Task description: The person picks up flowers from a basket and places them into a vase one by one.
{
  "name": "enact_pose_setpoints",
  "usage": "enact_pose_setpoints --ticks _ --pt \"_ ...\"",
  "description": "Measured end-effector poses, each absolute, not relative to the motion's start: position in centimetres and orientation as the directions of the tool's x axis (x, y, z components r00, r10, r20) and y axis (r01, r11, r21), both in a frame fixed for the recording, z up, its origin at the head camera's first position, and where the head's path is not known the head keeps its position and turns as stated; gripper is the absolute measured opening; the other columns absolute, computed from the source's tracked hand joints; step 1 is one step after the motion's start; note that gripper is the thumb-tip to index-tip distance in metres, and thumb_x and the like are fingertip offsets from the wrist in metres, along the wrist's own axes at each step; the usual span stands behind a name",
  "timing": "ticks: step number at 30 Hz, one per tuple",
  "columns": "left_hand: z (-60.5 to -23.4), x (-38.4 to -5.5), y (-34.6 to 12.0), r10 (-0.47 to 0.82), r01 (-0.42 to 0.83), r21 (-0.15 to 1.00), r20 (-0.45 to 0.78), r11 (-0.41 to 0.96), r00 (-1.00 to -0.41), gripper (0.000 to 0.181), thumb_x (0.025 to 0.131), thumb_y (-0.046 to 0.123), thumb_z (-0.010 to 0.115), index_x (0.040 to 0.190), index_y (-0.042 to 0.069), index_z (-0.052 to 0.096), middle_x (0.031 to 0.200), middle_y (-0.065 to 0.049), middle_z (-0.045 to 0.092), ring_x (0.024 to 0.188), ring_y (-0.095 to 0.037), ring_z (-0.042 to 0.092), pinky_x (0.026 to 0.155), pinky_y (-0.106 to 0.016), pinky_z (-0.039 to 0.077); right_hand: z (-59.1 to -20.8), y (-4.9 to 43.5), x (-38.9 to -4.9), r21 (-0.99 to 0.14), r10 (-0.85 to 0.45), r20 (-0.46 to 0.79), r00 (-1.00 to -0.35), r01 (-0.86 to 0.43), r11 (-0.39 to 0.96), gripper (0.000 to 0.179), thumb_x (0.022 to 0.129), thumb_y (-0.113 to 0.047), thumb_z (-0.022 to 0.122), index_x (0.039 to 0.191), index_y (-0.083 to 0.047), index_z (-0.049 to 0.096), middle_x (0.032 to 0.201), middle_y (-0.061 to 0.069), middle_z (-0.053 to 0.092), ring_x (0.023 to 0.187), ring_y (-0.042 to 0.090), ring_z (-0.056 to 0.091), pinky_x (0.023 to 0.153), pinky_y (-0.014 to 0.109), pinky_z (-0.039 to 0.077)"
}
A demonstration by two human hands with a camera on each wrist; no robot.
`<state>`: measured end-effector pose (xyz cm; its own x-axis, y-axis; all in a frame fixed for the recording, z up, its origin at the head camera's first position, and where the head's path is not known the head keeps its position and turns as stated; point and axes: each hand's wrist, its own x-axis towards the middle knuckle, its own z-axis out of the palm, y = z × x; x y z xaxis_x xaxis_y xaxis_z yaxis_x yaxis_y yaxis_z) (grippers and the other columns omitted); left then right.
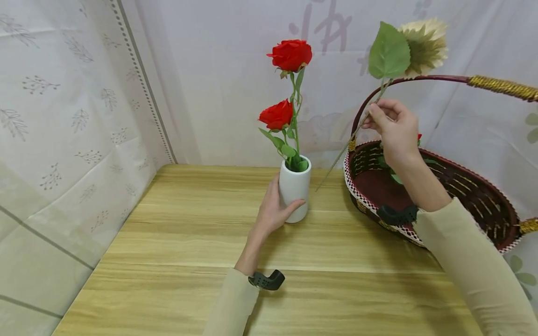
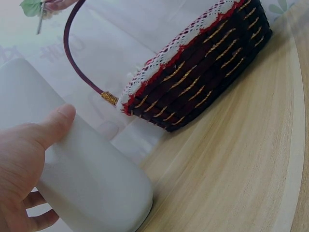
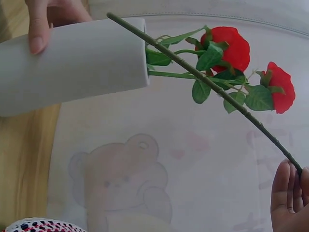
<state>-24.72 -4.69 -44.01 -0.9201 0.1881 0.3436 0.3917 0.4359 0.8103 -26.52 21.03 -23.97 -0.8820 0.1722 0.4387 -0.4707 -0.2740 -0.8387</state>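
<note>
A white vase [image 1: 295, 191] stands upright on the wooden table, holding two red roses [image 1: 290, 56] with green leaves. My left hand [image 1: 273, 210] grips the vase from its left side, thumb across the front. In the left wrist view that thumb lies along the vase wall [image 2: 96, 179]. Up at the right, my right hand [image 1: 395, 128] pinches the stem of a cream flower [image 1: 424, 46] with one large green leaf [image 1: 388, 51]. Its stem [image 3: 207, 79] slants down toward the vase, its lower end free in the air beside the vase. In the right wrist view the blossom is out of frame.
A dark woven basket [image 1: 475, 196] with white lace trim and a tall handle [image 1: 445, 77] stands on the right of the table. Leaves and a bit of red show inside it, partly behind my right arm. Patterned white curtains [image 1: 75, 107] hang at the left and back.
</note>
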Motion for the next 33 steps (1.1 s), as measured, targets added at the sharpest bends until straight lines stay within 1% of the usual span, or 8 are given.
enact_pose_setpoints --ticks 6,10,14,18,26,33 --pt "-44.0 -24.6 -4.7 0.191 0.399 0.806 0.35 0.438 -0.917 0.097 0.087 0.042 0.08 0.159 0.012 0.021 0.147 -0.013 0.043 0.128 -0.027 0.048 0.105 -0.049 0.043 -23.3 20.8 -27.1 -0.814 0.198 0.463 -0.864 -0.502 -0.29 0.013 0.092 0.001 0.069 0.1 0.009 0.062 0.084 0.015 0.066 0.068 0.022 0.064 0.067 0.028 0.058" --pt "-44.1 -24.6 -4.8 0.194 0.408 0.797 0.359 0.446 -0.913 0.097 0.087 0.042 0.08 0.158 0.012 0.021 0.146 -0.013 0.043 0.129 -0.027 0.048 0.105 -0.049 0.043 -22.9 20.5 -27.6 -0.805 0.222 0.444 -0.868 -0.496 -0.327 0.014 0.092 0.003 0.068 0.101 0.011 0.061 0.085 0.017 0.066 0.068 0.023 0.065 0.067 0.029 0.058" --pt "-44.1 -24.7 -4.8 0.195 0.414 0.794 0.365 0.445 -0.91 0.097 0.087 0.041 0.08 0.158 0.012 0.022 0.146 -0.014 0.043 0.129 -0.028 0.048 0.105 -0.05 0.043 -22.6 20.2 -28.0 -0.792 0.244 0.436 -0.867 -0.498 -0.354 0.012 0.091 0.004 0.069 0.097 0.008 0.061 0.085 0.016 0.066 0.067 0.023 0.066 0.067 0.029 0.059" --pt "-44.1 -24.7 -4.8 0.194 0.416 0.794 0.369 0.444 -0.909 0.097 0.087 0.042 0.08 0.158 0.012 0.022 0.145 -0.014 0.044 0.129 -0.027 0.048 0.105 -0.049 0.043 -22.5 20.0 -28.2 -0.791 0.251 0.44 -0.862 -0.505 -0.345 0.011 0.09 0.004 0.071 0.095 0.006 0.061 0.084 0.015 0.066 0.067 0.023 0.066 0.067 0.03 0.059" --pt "-44.0 -24.7 -4.7 0.2 0.415 0.8 0.363 0.434 -0.91 0.097 0.087 0.041 0.08 0.158 0.012 0.021 0.147 -0.013 0.042 0.129 -0.027 0.047 0.105 -0.049 0.043 -22.8 19.7 -28.8 -0.805 0.224 0.445 -0.867 -0.497 -0.323 0.013 0.089 0.003 0.073 0.096 0.008 0.063 0.082 0.015 0.066 0.066 0.023 0.067 0.067 0.029 0.059" --pt "-43.9 -24.6 -4.8 0.197 0.409 0.804 0.358 0.432 -0.913 0.097 0.087 0.042 0.08 0.158 0.012 0.022 0.148 -0.013 0.042 0.129 -0.027 0.047 0.104 -0.05 0.043 -23.6 18.7 -29.1 -0.821 0.173 0.46 -0.871 -0.492 -0.29 0.009 0.091 0.005 0.069 0.096 0.008 0.063 0.079 0.014 0.065 0.064 0.022 0.067 0.067 0.029 0.059"
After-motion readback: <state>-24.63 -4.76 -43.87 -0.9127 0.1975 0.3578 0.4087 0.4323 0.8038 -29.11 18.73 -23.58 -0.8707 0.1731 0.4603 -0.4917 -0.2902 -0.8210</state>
